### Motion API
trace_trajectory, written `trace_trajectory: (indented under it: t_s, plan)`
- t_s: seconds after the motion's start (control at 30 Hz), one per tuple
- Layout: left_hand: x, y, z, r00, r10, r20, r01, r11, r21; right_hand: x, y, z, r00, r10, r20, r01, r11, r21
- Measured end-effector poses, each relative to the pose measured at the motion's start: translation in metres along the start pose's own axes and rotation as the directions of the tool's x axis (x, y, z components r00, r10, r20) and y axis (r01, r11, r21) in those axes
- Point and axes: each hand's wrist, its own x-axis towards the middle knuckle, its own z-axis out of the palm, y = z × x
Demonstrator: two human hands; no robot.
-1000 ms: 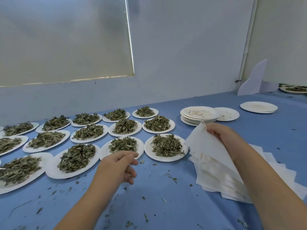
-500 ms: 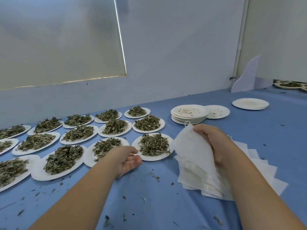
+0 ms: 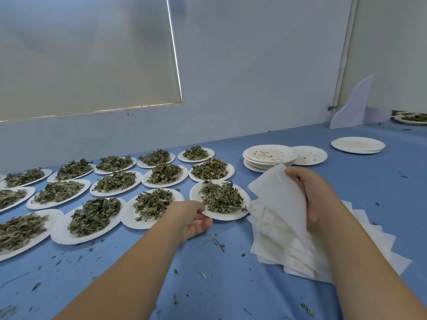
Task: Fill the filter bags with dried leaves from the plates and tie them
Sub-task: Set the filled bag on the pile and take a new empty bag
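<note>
Left hand point(image 3: 193, 219) is on the near rim of the rightmost front paper plate point(image 3: 231, 217), thumb on top, fingers curled beneath, pinching it; the plate's heap of dried leaves point(image 3: 219, 198) sits piled high; right hand point(image 3: 308, 195) grips one white filter bag point(image 3: 275, 195) by its upper corner, raised and tilted over the pile of filter bags point(image 3: 284, 248) toward the right edge of the blue tabletop point(image 3: 231, 285); leaf-filled plates point(image 3: 61, 234) run in rows to the left edge; a stack of emptied plates point(image 3: 270, 155) sits near the far edge.
</note>
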Motion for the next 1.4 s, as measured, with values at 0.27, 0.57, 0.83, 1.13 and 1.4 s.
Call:
trace_trajectory:
  t_s: [0.27, 0.57, 0.83, 1.13, 1.4]
  plan:
    - [-0.025, 0.003, -0.041, 0.998, 0.053, 0.014, -0.053, 0.998, -0.033, 0.001, 0.001, -0.001, 0.997, -0.058, -0.058, 0.065, 0.989, 0.133]
    - [-0.096, -0.017, -0.163, 0.995, -0.082, 0.057, 0.079, 0.995, 0.063, -0.006, 0.017, 0.032, 0.992, -0.124, -0.006, 0.123, 0.989, -0.088]
    - [-0.144, -0.039, -0.204, 0.976, -0.187, 0.111, 0.16, 0.963, 0.217, -0.032, 0.04, 0.064, 0.937, -0.273, 0.217, 0.335, 0.876, -0.345]
    - [-0.153, -0.04, -0.228, 0.979, -0.18, 0.097, 0.114, 0.875, 0.47, -0.053, 0.04, 0.081, 0.902, -0.384, 0.195, 0.431, 0.802, -0.413]
    - [-0.141, 0.0, -0.237, 0.997, 0.067, 0.032, -0.074, 0.904, 0.421, -0.092, 0.027, 0.149, 0.773, -0.493, 0.4, 0.63, 0.675, -0.385]
